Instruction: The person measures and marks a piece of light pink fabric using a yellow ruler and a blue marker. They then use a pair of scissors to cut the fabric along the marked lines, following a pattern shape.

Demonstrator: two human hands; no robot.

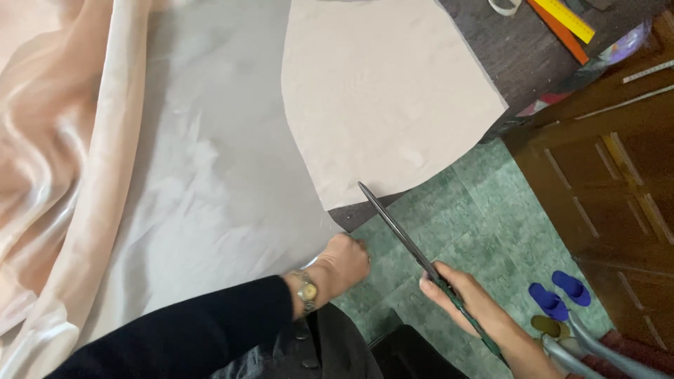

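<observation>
My right hand (463, 298) grips long dark scissors (400, 228) by their green handles; the blades point up and left toward the corner of the table. My left hand (344, 263), in a black sleeve with a wristwatch (306, 289), presses its curled fingers on the near edge of a pale grey cloth (210, 175) spread over the table. A cut beige piece of fabric (379, 91) lies beside it on the right, its lower corner close to the scissor tips.
Shiny peach fabric (49, 140) is bunched at the left. Yellow and orange rulers (565, 21) lie on the dark table (519, 56) at top right. Below are green floor tiles (477, 224), blue slippers (562, 291), a brown wooden cabinet (618, 175) and a metal crutch (597, 351).
</observation>
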